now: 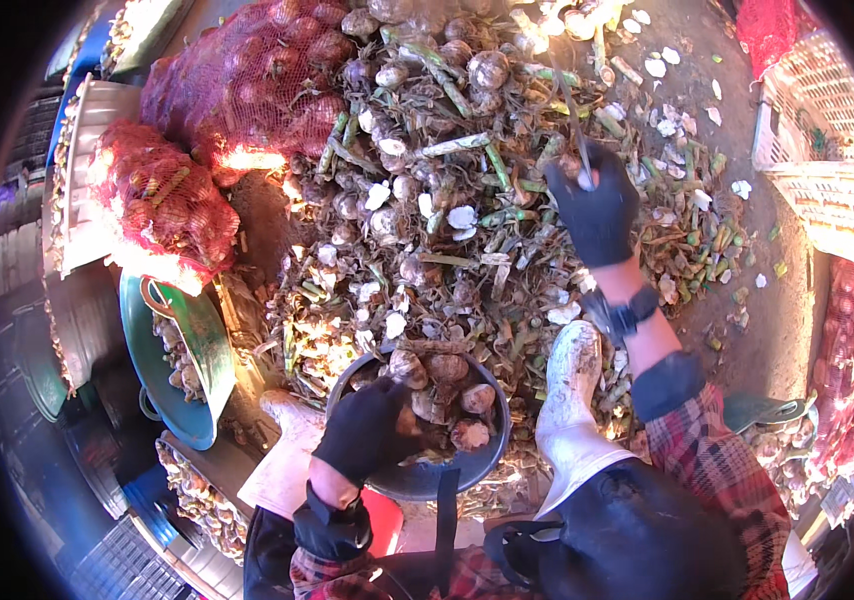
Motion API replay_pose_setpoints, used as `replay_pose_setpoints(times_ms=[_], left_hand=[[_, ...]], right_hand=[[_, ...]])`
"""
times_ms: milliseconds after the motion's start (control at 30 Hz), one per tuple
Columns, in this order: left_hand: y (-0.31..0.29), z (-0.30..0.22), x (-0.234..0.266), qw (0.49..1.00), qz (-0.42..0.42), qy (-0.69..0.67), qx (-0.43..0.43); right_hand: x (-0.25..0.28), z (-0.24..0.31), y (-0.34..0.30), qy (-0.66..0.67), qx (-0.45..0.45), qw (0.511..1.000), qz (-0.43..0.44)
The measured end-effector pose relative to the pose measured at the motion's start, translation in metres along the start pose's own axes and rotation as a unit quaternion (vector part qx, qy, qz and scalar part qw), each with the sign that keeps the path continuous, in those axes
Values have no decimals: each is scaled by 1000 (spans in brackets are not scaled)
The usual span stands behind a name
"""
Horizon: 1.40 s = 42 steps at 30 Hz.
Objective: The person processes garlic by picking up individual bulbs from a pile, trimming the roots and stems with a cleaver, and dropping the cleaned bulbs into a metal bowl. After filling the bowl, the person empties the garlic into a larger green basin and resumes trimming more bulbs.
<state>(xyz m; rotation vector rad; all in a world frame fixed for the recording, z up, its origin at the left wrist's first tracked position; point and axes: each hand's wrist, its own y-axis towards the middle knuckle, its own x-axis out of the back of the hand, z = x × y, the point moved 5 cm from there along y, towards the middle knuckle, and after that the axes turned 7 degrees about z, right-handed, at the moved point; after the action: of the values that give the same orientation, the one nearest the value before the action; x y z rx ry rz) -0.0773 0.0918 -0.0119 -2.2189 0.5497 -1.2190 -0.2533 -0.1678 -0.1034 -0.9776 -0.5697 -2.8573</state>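
My right hand, in a dark glove, is raised over the right side of a big heap of garlic. It is closed around a knife, whose thin blade points away from me; motion blurs it a little. My left hand, also gloved, reaches over the left rim of a dark round basin between my boots. Its fingers are curled; what they hold, if anything, is hidden. Several garlic bulbs lie in the basin, one against the left hand's fingers. Cut stalks and roots cover the heap.
Red mesh sacks of bulbs stand at the back left. A green basin tilts at the left. White crates are at the right, above another red mesh sack. My white boots flank the basin. Loose peelings litter the floor.
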Motion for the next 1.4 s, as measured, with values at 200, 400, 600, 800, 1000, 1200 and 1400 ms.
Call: replay_pose_setpoints(times_ms=[200,400,600,800,1000,1200,1400], left_hand=[[28,-26,8,996,-81,-34,-28],[77,-44,-16,738,-134,-661,-4],[123,-53,-24,428,-78,-898,-67],[106,-36,10,522,-165,-829,-113],[81,-31,49,845,-385,-345,-132],[80,-31,37,871,-309,-362,-122],[83,-15,16,853,-210,-467,-99]], right_hand=[[-14,-27,30,73,-156,983,70],[50,21,-25,274,-221,934,64],[62,57,-91,507,-261,809,143],[69,51,-81,331,-75,888,309],[75,67,-71,136,22,931,338],[61,102,-60,41,142,919,365],[48,87,-73,28,190,910,368]])
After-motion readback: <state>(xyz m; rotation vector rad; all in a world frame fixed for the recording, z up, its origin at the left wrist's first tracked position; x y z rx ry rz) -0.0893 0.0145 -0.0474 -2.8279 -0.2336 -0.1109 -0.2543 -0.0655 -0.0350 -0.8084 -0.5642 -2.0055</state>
